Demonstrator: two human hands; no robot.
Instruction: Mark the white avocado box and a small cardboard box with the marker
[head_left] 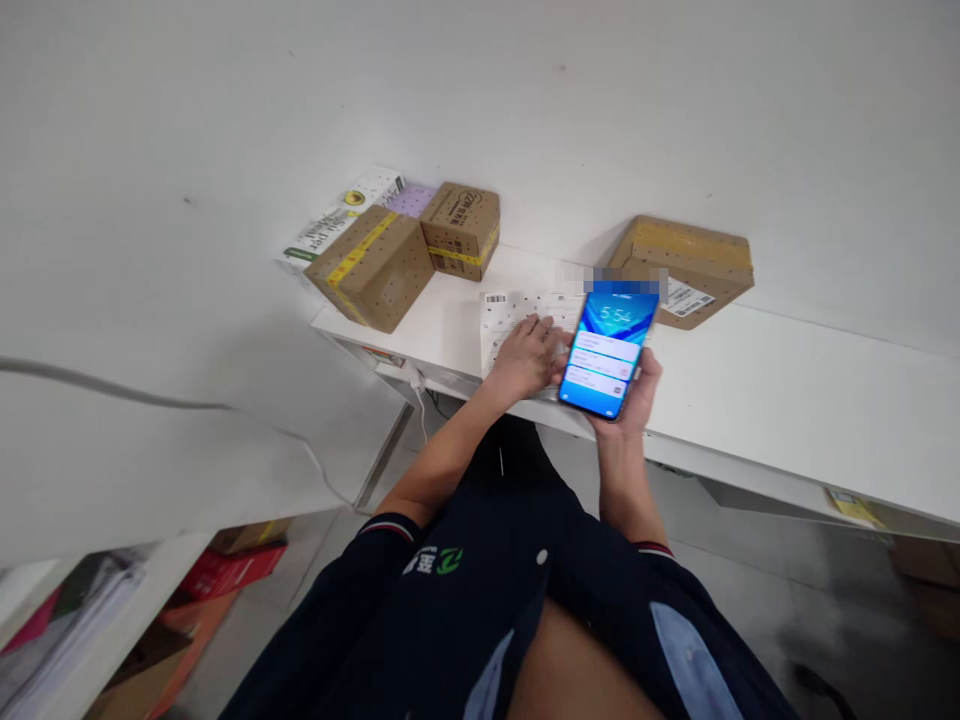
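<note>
A lit smartphone is gripped in my right hand, its screen facing up towards me. The screen has a clock and several notification panels on a blue background. My left hand lies with fingers stretched out on a white printed sheet with a barcode near one corner. The sheet rests near the front edge of the white table. The phone hides the sheet's right side and part of a taped cardboard box behind it.
At the table's left end stand a larger cardboard box, a smaller cardboard box, a white printed box and a purple item. A wall rises behind. A cable hangs at the left, above a shelf with papers.
</note>
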